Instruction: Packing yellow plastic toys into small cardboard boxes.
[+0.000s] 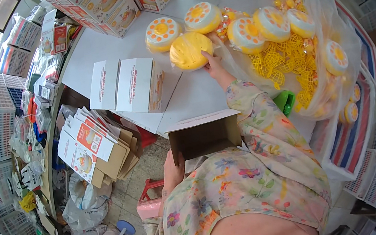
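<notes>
Nearest to us: floral sleeves (238,183), ours, rising from the lower edge.

Item 1. Left hand (172,169), fingers wrapped over the near left wall of an open brown carton (206,137), which sits at the table's near edge with one flap (200,119) laid flat.

Item 2. Right hand (214,66), arm stretched across the white table (194,92); fingers spread and pressed against the near right edge of a yellow round dish (190,50) in clear wrap. We cannot tell whether they grip it or only touch it. The dish lies on the table, mid-far, yellow side up.

Item 3. Two more round dishes (162,33), orange-and-white patterned face up, just beyond the yellow one.

Item 4. Large clear plastic bag (323,7) at right, holding several like dishes (271,23) and a heap of yellow lattice baskets (282,60).

Item 5. Two closed white boxes (136,86), side by side, left of the yellow dish.

Item 6. Printed retail boxes (116,6) stacked along the table's far edge.

Item 7. Flattened cartons (89,145) in a fanned pile, left of and below the table.

Item 8. Green object (286,101) beside the right forearm, partly hidden.

Item 9. Pink stool (149,200) below the left hand.
</notes>
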Demonstrator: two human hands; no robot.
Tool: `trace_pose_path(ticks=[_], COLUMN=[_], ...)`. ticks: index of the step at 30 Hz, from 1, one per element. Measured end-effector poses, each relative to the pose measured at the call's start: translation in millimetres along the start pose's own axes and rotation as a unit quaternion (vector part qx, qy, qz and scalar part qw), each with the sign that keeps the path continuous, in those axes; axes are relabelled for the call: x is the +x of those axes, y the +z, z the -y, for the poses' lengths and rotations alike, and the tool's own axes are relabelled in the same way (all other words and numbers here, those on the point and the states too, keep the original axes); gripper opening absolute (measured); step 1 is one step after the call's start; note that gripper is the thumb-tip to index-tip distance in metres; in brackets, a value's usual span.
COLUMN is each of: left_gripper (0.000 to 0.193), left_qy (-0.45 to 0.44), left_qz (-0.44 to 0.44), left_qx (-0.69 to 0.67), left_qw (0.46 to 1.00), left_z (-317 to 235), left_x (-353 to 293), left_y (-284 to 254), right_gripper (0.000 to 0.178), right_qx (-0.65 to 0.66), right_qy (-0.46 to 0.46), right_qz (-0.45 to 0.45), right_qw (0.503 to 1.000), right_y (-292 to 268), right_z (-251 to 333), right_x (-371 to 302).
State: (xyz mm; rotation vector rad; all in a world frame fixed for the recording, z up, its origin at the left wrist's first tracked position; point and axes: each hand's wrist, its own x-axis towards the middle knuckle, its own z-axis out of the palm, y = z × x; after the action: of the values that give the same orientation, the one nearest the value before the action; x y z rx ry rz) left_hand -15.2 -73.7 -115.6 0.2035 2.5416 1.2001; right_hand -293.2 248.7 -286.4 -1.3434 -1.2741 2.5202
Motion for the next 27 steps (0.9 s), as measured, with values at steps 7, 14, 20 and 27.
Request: trace_pose_path(ticks=[7,14,20,27], left_gripper=[0.033,0.038,0.045,0.059], left_qy=[-0.008,-0.020,0.259,0.485], left_qz=[0.036,0.046,-0.144,-0.077], left_qx=[0.019,0.031,0.028,0.004], left_qw=[0.999,0.998,0.955,0.871], left_z=[-19,-27,-66,-121], left_x=[13,13,9,-15], left_y=[3,26,60,73], right_gripper=[0.044,0.053,0.057,0.060], right_qx=[0.161,0.031,0.044,0.103], right_qy=[-0.012,-0.334,-0.183,-0.042], right_qz=[0.181,0.281,0.157,0.208], right_qw=[0.970,0.899,0.970,0.972], right_y=[-82,-270,-301,-236], right_z=[19,56,44,28], right_x=[-23,-213,-410,-433])
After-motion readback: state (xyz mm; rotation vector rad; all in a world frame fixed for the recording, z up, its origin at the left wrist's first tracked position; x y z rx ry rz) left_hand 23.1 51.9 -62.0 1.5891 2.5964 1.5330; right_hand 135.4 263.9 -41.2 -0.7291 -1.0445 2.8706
